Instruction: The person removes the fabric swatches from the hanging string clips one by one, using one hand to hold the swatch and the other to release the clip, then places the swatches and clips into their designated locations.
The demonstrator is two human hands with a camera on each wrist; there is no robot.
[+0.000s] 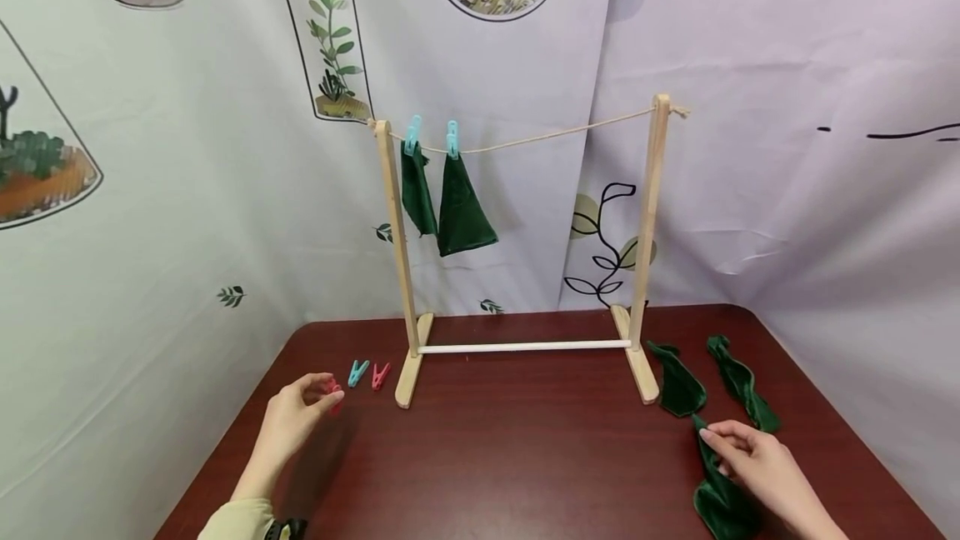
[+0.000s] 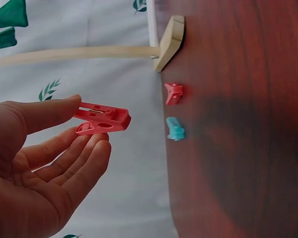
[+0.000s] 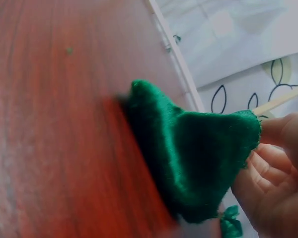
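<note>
Between thumb and fingertips, my left hand (image 1: 294, 412) pinches a red clothespin (image 2: 103, 119), held above the table's left side. My right hand (image 1: 767, 467) pinches the upper edge of a dark green velvet cloth (image 1: 722, 497) at the table's right side; the cloth hangs down in folds in the right wrist view (image 3: 198, 158). Two more green cloths, one flat (image 1: 681, 383) and one twisted (image 1: 741, 382), lie just beyond that hand. A blue clothespin (image 1: 357, 372) and another red clothespin (image 1: 381, 376) lie ahead of my left hand.
A wooden rack (image 1: 649, 223) with a string line (image 1: 547, 137) stands at the back of the table. Near its left post hang two green cloths (image 1: 418, 190) (image 1: 463, 211), each under a blue clothespin (image 1: 452, 138). A printed curtain (image 1: 712, 182) closes off the back.
</note>
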